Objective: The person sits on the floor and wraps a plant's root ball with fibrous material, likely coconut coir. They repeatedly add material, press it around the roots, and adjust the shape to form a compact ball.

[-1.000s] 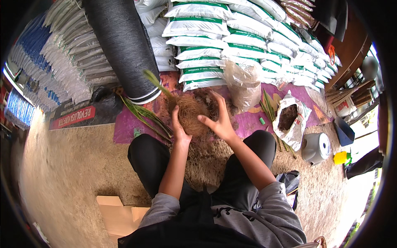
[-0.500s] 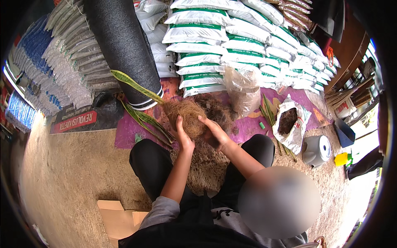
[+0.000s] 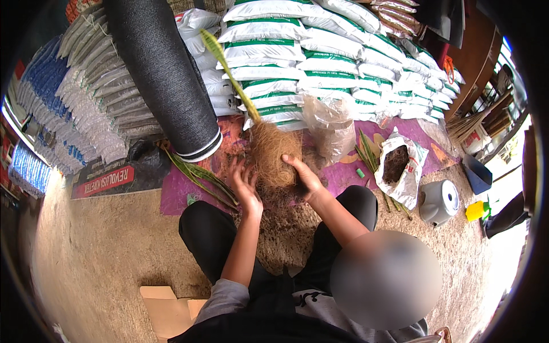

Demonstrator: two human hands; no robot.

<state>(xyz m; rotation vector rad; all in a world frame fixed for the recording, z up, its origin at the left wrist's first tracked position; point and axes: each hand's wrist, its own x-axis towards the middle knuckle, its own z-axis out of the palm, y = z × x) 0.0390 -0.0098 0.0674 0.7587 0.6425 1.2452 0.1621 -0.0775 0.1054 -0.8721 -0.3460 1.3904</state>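
A ball of brown coconut-like fibre (image 3: pixel 274 150) hangs over the mat in front of me, with one upright snake plant leaf (image 3: pixel 231 74), green with yellow edges, rising from its top left. My right hand (image 3: pixel 306 182) grips the ball low on its right side, thumb across the front; its other fingers are hidden behind. Just left of the ball, my left hand (image 3: pixel 246 188) is open with its fingers spread. Loose dark soil and fibre (image 3: pixel 311 160) lie behind and under the ball.
Cut snake plant leaves (image 3: pixel 197 177) lie to the left, and more leaves (image 3: pixel 370 151) to the right. Beside those stand a white bag of soil (image 3: pixel 420 166), a grey pot (image 3: pixel 439 203) and a clear bag (image 3: pixel 331 128). Stacked white-green sacks (image 3: pixel 263 51) and a black roll (image 3: pixel 160 74) fill the back.
The fibre ball has turned so its leaf stands more upright. My left hand has come off the ball and spread its fingers; my right hand keeps its hold.
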